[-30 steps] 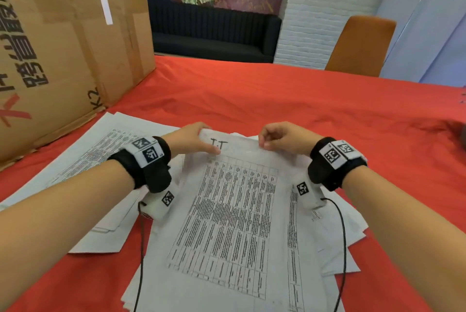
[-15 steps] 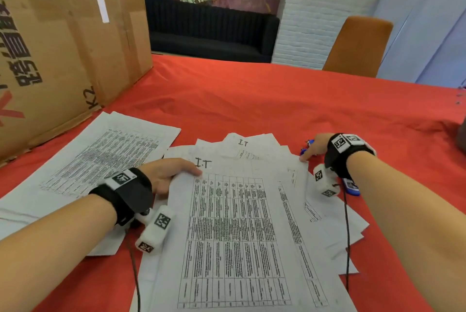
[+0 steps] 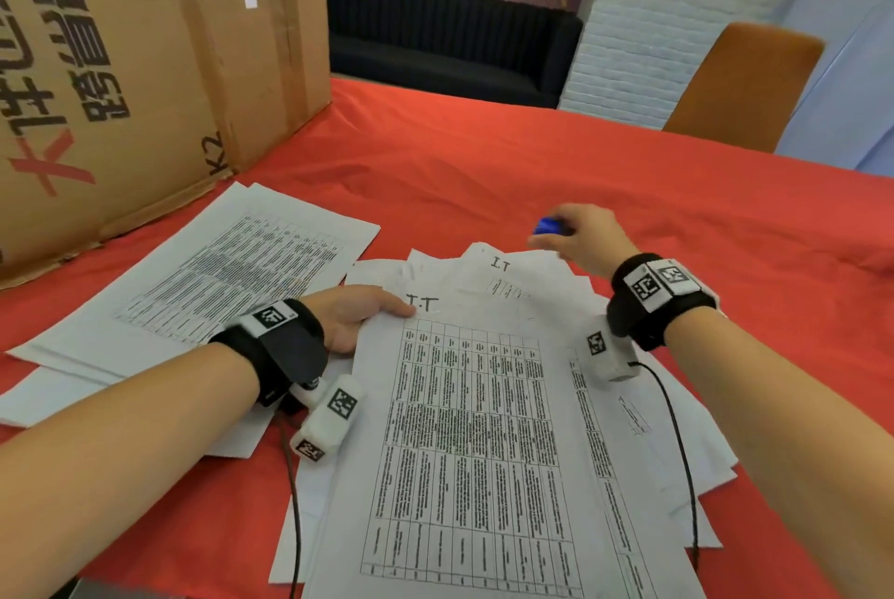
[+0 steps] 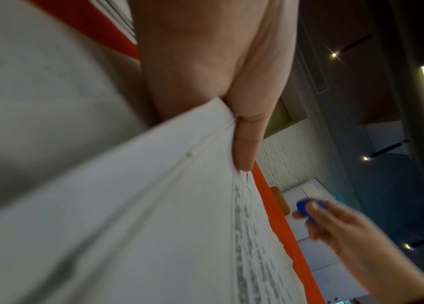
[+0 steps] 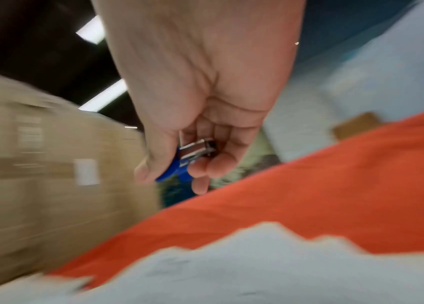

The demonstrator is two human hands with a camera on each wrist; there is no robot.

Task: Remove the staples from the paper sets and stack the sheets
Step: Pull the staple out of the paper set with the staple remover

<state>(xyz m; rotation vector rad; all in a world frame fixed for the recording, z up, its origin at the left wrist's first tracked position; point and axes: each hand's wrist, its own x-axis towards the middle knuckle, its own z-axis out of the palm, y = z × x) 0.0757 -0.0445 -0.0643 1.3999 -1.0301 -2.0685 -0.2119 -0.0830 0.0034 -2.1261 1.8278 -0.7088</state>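
On the red-covered bench, a fanned pile of printed paper sets lies before the person, its topmost set bearing a ruled table and the handwritten mark "I.T" at its head. Left hand: placed at the upper left corner of the top set, thumb on the sheet's upper face; the left wrist view shows that corner pinched between thumb and fingers, with a small staple mark nearby. Right hand: raised over the bench just beyond the far right edge of the pile, fingers curled round a blue staple remover; the right wrist view, though blurred, shows its blue grips and metal body held between thumb and fingers. A second stack of printed sheets lies to the left, well apart from the right hand, beside a large cardboard box. An orange chair stands at the bench's far side.
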